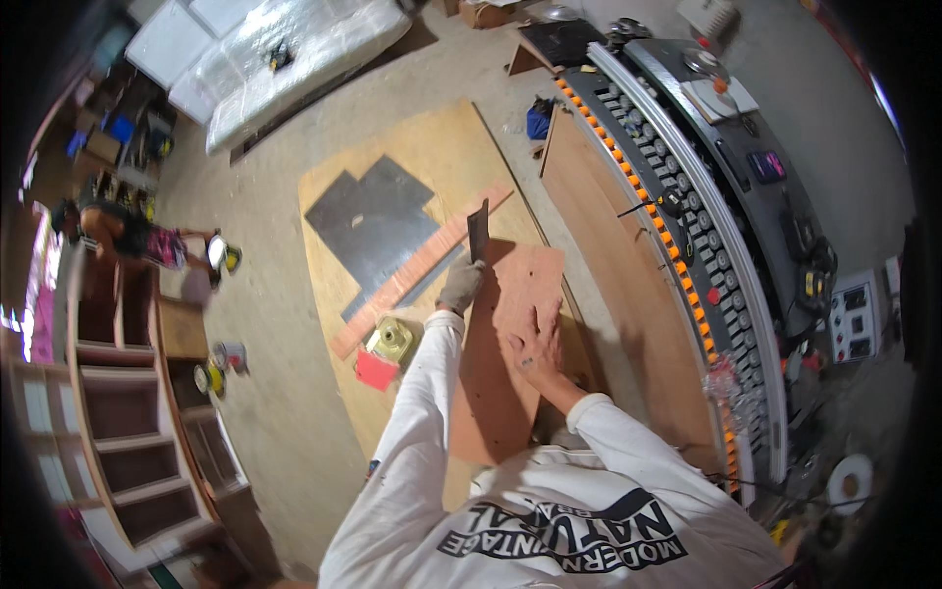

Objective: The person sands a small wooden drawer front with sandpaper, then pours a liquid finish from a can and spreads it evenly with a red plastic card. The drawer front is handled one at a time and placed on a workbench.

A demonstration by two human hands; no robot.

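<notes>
A long machine (706, 226) with a row of orange rollers curves down the right side; a large pale plywood sheet (432, 157) lies on the floor, carrying grey metal plates (378, 221) and a long reddish strip (417, 270) running diagonally; the reddish-brown board (505, 363) lies before the person, long axis pointing away; the right hand (537, 346) presses flat on it, fingers spread; the gloved left hand (459, 285) grips a dark flat blade (478, 231) upright at the board's far edge; a yellow tin (392, 341) and red square packet (376, 370) sit just left.
</notes>
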